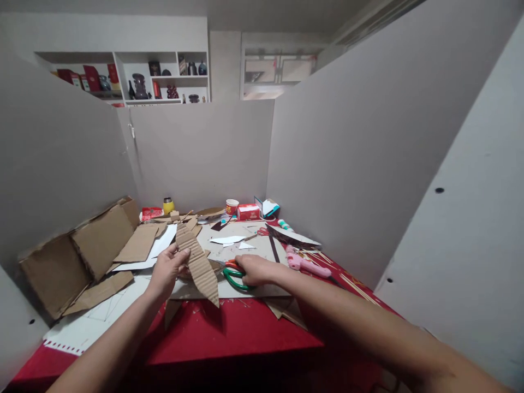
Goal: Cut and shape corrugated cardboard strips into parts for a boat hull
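My left hand (168, 268) pinches the left edge of a leaf-shaped piece of corrugated cardboard (200, 266), whose pointed end hangs down over the front of the table. In my right hand (254, 269) are scissors (234, 278) with green and orange handles. Their blades point left toward the cardboard's right edge, and the tips are partly hidden behind it. Under both hands lies a pale board (262, 250). White paper cutouts (227, 240) rest on it, with red-handled scissors (263, 232) near its right side.
Bent cardboard (98, 240) stands at the left beside a drawn-on sheet (98, 316). A pink glue gun (307, 264) and thin sticks (360, 289) lie right on the red cloth (245, 333). Behind are a paper cup (231, 206), red box (248, 212) and yellow jar (168, 206). Grey partitions surround the table.
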Tool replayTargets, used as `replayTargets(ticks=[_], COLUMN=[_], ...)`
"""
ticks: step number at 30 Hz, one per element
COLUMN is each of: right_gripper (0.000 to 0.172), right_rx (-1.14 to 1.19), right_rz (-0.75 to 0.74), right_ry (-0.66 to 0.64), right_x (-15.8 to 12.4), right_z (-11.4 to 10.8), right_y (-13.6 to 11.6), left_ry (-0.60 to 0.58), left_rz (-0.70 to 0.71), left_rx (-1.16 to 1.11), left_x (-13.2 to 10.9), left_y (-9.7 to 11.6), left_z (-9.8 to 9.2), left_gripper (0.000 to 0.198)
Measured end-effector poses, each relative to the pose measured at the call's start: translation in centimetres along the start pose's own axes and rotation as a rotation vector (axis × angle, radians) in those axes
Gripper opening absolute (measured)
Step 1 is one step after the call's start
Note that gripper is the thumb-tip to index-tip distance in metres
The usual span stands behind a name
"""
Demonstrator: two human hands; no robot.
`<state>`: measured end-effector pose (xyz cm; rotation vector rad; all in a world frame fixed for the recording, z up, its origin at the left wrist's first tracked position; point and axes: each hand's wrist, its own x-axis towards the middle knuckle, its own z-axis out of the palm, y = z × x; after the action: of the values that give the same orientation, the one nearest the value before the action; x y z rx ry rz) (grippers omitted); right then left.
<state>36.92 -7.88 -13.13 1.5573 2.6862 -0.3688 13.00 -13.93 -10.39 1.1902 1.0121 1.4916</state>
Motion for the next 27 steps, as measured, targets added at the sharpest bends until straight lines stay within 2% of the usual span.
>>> replayTargets(ticks=[3,5,9,13,15,17,20,22,27], right_gripper=[0.028,0.023,0.012,0.005,0.007,0.016,0.036,0.045,0.062], right_rx=[-0.021,-0.019,0.052,0.239,0.336,0.457,0.770,0.880,0.673], right_rz=[0.033,0.065,0.110,0.038,-0.015,-0.073,-0.232,-0.307,-0.308], right_ry=[-0.008,0.036,0.231,0.354,0.352,0.304,0.148,0.067,0.081], right_x=[0.0,-0.7,-2.2,-2.6,-2.4,-2.1,-1.7,-1.5,-1.9], right_z=[-0.5,-0.9,-1.4,-1.0,-0.6,-0.2,0.4,0.9,0.8], right_y=[0.6,1.5,3.4,3.5,2.6,1.5,0.3,0.1,0.2], left_ry=[0.022,0.025,-0.004,-0.035,-0.038,-0.032,-0.004,0.028,0.096], left_rz=[0.019,0.042,0.057,0.030,0.020,0.020,0.052,0.092,0.162], left_rx=[-0.008,-0.016,-0.051,-0.077,-0.082,-0.085,-0.098,-0.117,-0.137], left_x=[0.7,1.1,1.9,2.6,3.0,3.3,3.6,3.5,3.0], left_y=[-0.1,-0.1,-0.1,-0.3,-0.4,-0.3,0.1,0.5,0.6], left_z=[-0.4,-0.7,-0.9,-0.8,-0.8,-0.8,-1.0,-1.1,-1.1], left_gripper=[0.048,0.048,0.047,0.050,0.050,0.048,0.045,0.046,0.051])
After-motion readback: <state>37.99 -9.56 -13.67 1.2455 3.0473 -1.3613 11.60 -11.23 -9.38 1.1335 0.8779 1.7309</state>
